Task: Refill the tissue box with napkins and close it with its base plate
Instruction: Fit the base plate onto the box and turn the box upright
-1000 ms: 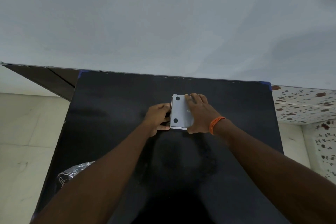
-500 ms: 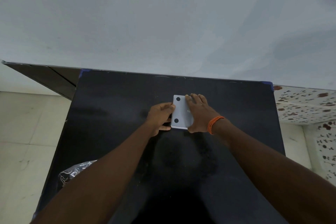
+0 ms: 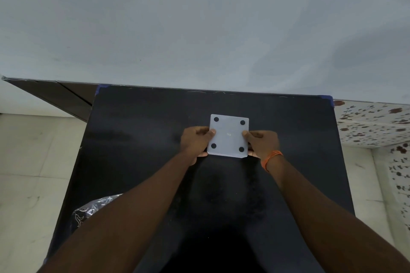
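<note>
A square white tissue box (image 3: 228, 137) sits upside down on the black table (image 3: 137, 139), its base plate facing up with dark round feet at the corners. My left hand (image 3: 196, 143) grips the box's left side, thumb on the plate's left edge. My right hand (image 3: 263, 143), with an orange band at the wrist, grips the right side, thumb on the plate's right edge. No napkins show; the inside of the box is hidden.
A crumpled clear plastic bag (image 3: 93, 210) lies at the table's near left edge, partly under my left forearm. A plain wall stands right behind the table. Tiled floor lies left and right, with a speckled surface (image 3: 372, 122) at the right.
My right hand slid off the top of the plate to the box's right side, uncovering the whole plate. My left hand now holds the left side with the thumb on top.
</note>
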